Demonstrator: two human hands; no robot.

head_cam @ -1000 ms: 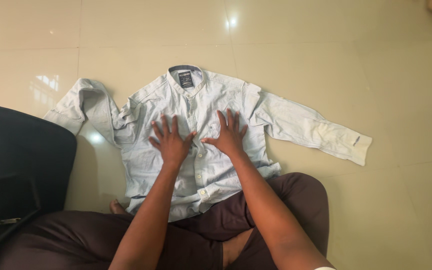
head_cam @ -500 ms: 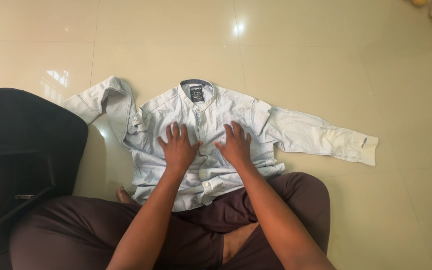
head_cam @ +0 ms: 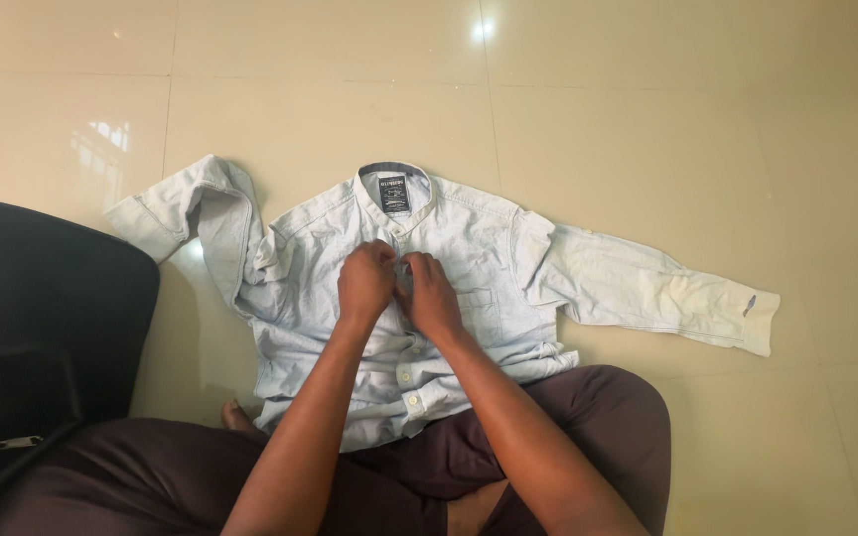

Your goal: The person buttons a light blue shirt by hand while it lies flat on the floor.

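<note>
While forearms converge, left hand and right hand meet, fingers curled pinching shirt placket.

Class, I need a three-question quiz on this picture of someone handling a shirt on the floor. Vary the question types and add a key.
1. True or false: the pale blue shirt lies front up on the tiled floor, collar away from the person.
2. Where do the left hand and right hand meet?
A. at a cuff
B. on the button strip below the collar
C. on the black bag
3. Fill in: the sleeve on the person's right lies stretched out, while the other sleeve is ______.

Key: 1 true; 2 B; 3 bent back on itself.
</note>
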